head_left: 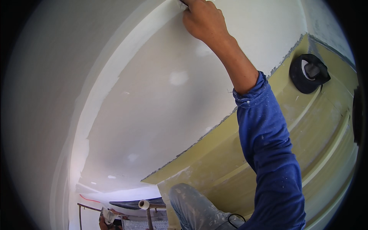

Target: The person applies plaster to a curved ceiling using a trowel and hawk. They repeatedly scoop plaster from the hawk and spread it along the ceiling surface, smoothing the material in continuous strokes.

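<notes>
My right hand point(203, 21), at the end of a blue, paint-spattered sleeve, reaches up to the pale plastered surface point(153, 76). Its fingers are closed on a small tool point(182, 4), dark and light, mostly cut off by the top edge. It is beside a long white band of plaster point(99, 76) that curves across the surface. Lighter patches mark the grey board. My left hand is not in view. A paint-spattered jeans knee point(184, 199) shows at the bottom.
An olive-yellow ribbed surface point(322, 153) runs along the right, with a black cap point(306, 78) on it. At the lower left are metal scaffold bars point(149, 216), a white roll point(143, 204) and part of another person point(102, 222) beside a pale object.
</notes>
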Action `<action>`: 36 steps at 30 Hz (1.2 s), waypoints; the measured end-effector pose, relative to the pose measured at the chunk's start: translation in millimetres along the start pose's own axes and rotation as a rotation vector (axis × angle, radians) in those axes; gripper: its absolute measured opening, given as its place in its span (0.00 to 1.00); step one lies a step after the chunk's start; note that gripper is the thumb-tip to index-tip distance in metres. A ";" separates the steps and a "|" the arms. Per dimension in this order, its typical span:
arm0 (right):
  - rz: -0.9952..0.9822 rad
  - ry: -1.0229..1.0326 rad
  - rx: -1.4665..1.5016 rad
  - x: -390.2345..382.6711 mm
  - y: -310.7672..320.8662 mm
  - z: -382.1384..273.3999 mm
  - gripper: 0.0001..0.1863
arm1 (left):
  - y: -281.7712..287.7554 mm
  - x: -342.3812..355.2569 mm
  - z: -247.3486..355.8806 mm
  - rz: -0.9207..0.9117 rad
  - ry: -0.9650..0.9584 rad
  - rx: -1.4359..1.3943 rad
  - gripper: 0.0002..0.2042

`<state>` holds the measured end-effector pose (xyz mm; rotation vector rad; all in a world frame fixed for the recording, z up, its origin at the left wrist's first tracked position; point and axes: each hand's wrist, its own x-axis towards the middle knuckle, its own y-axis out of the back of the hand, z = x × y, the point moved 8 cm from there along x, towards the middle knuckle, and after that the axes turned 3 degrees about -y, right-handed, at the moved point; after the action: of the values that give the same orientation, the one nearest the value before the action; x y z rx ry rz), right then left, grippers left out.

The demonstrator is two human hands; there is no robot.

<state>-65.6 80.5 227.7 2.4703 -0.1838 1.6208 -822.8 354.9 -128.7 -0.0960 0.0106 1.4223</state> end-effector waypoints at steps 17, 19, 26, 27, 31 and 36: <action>0.134 -0.069 -0.022 -15.0 -16.5 -27.2 0.23 | -23.1 -9.1 10.6 0.135 0.080 -0.044 0.25; 0.133 -0.064 -0.023 -22.1 -22.8 -34.9 0.24 | -24.6 -12.2 10.8 0.203 0.145 -0.097 0.25; 0.231 -0.020 -0.013 -59.2 -60.4 -82.4 0.25 | -12.7 -9.5 9.4 0.270 0.051 -0.131 0.21; 0.216 -0.025 -0.034 -66.5 -70.2 -91.3 0.26 | -9.7 -6.6 9.9 0.238 0.000 -0.127 0.19; 0.220 -0.046 0.048 -94.0 -101.6 -129.7 0.32 | 3.5 3.8 2.6 0.135 -0.015 -0.080 0.16; 0.190 -0.075 0.061 -125.9 -135.1 -177.3 0.36 | 20.7 2.8 -13.3 0.178 0.110 -0.339 0.18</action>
<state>-247.1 251.5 170.0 2.6327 -0.3966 1.6280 -842.2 359.7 -143.4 -0.4627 -0.1346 1.5847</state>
